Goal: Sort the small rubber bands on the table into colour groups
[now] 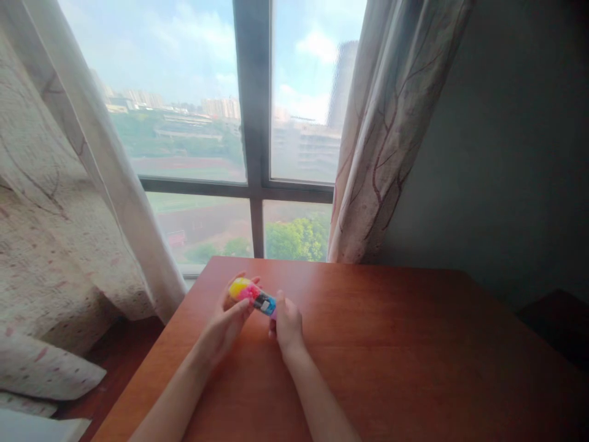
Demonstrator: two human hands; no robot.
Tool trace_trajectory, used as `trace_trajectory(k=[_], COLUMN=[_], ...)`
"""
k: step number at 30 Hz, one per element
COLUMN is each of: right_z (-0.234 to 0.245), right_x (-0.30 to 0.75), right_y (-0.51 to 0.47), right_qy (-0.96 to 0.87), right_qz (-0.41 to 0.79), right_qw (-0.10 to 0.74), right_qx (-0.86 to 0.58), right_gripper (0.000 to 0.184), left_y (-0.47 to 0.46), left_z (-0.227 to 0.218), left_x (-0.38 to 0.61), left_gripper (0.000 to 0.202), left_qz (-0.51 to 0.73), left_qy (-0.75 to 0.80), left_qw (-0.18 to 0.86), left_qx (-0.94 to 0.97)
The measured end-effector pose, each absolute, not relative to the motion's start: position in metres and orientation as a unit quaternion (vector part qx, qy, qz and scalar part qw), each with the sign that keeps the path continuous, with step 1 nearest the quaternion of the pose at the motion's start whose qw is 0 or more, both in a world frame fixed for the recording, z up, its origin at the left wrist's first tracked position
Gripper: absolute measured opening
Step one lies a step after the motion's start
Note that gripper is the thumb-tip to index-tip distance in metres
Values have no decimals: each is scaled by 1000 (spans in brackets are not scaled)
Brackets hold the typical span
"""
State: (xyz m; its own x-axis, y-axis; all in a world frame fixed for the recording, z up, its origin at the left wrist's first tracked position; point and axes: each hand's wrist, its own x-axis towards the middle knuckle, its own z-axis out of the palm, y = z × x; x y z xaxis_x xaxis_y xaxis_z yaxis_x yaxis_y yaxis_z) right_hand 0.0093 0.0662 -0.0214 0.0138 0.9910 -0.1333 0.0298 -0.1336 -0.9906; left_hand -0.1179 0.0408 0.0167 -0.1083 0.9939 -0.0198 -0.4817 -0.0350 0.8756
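A small, colourful tube-shaped object (254,296) is held between my two hands, just above the table. It looks yellow at its rounded left end, pink and red in the middle, then black and blue toward the right. I cannot make out its exact kind. My left hand (229,320) cups the yellow end, with the thumb on the near side and fingers behind. My right hand (289,323) is closed around the other end, which its fingers partly hide.
The reddish-brown wooden table (391,344) spreads under both arms. Beyond its far edge stands a window with a dark frame (255,191). Patterned curtains (396,123) hang on both sides. Something white (41,426) shows at the lower left corner.
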Motion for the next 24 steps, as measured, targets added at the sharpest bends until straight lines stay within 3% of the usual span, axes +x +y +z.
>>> trace_trajectory(k=[3, 8, 12, 19, 24], right_z=[-20, -26, -26, -24, -26], right_x=[-1, 9, 14, 20, 23], right_y=[57, 49, 47, 51, 54], right_qy=[-414, -435, -466, -512, -471], right_qz=[611, 554, 543, 508, 572], right_qw=[473, 559, 582, 571, 548], right_qx=[-482, -438, -386, -393, -388], right_gripper=[57, 41, 32, 20, 33], left_y=[40, 42, 45, 43, 41], left_z=[15, 6, 3, 7, 11], left_x=[-107, -93, -92, -87, -86], left_gripper=[72, 39, 20, 13, 18], left_qz=[648, 683, 687, 693, 709], left_qy=[357, 376, 392, 401, 397], left_qw=[607, 590, 584, 578, 562], left_qx=[290, 212, 183, 159, 154])
